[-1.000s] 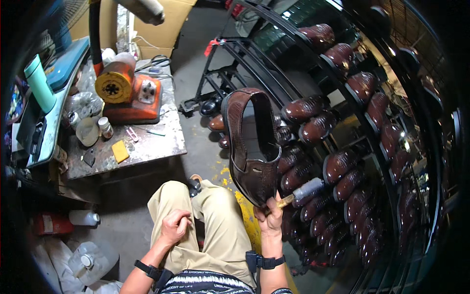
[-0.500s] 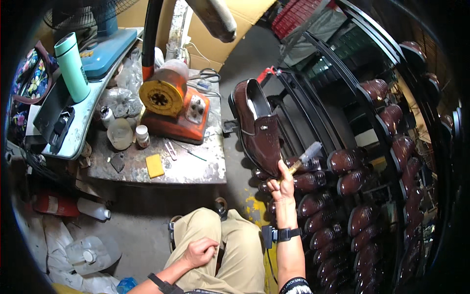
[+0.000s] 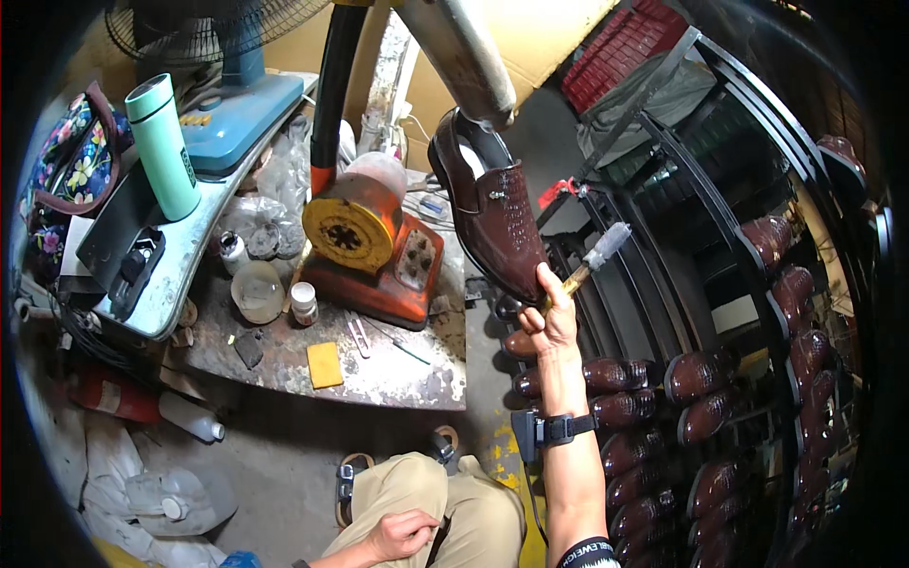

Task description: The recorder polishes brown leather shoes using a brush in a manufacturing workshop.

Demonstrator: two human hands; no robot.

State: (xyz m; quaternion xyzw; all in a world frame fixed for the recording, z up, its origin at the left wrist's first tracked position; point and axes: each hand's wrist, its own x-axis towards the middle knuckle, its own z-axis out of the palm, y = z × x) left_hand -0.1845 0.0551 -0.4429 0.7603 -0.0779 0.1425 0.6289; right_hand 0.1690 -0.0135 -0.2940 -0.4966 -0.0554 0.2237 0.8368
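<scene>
My right hand is raised and grips the toe of a dark brown leather shoe, together with a small brush whose pale bristle tip sticks out to the right. The shoe's heel reaches up to a grey metal arm overhead. A black band sits on my right wrist. My left hand rests loosely curled on my thigh at the bottom edge and holds nothing.
A black rack full of brown shoes fills the right side. On the worn bench stand an orange machine, small jars, a yellow sponge and a teal bottle. A fan stands behind. Plastic bottles lie on the floor.
My right hand has lifted the shoe up and away from the rack toward the metal arm overhead. The view has swung left over the bench. My left hand stays on my thigh.
</scene>
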